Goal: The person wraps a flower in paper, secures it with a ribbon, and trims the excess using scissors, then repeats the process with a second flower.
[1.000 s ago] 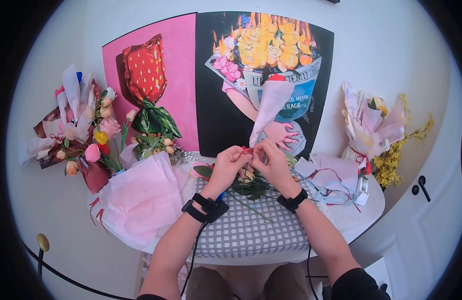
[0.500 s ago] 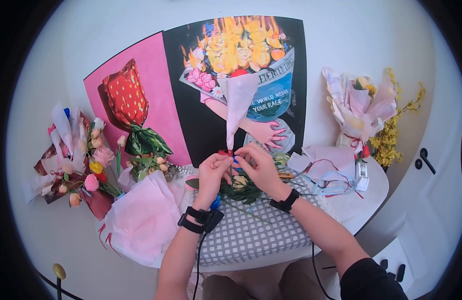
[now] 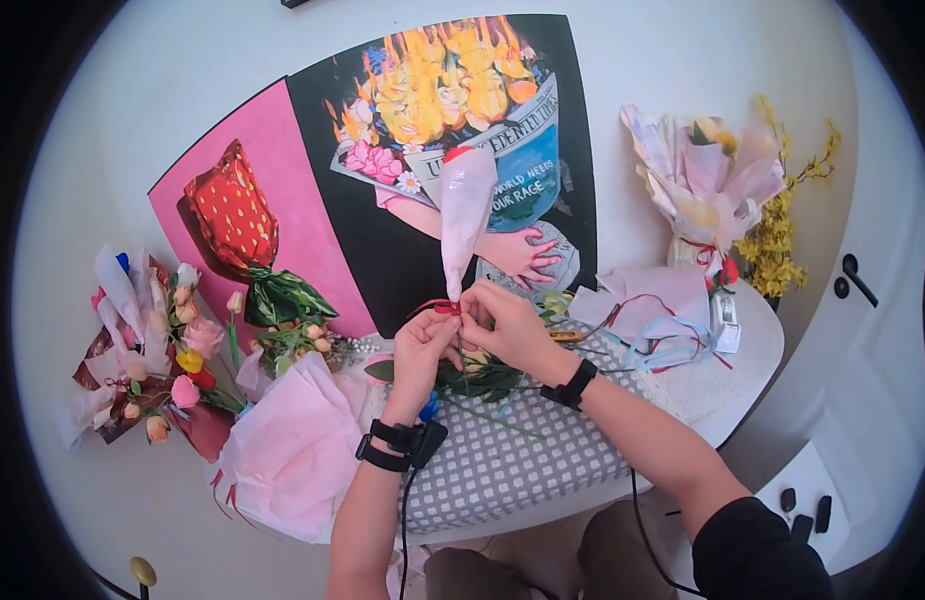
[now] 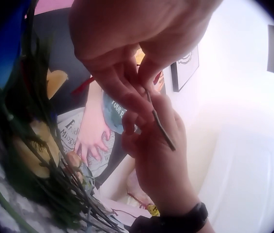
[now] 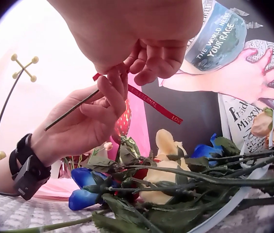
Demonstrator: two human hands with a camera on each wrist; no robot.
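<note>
Already, from the head view, a pink paper cone (image 3: 465,215) stands wrapped round a single flower, and a red ribbon (image 3: 438,307) sits at its neck, just above the table (image 3: 513,465). The left hand (image 3: 423,345) and right hand (image 3: 503,322) both pinch that ribbon; judging by this, the tying is underway, the knot unfinished. From the left wrist, fingers (image 4: 127,87) pinch beside a thin stem (image 4: 160,125); the ribbon is mostly hidden. From the right wrist, the ribbon's loose tail (image 5: 156,105) hangs free; any knot is covered by fingers.
</note>
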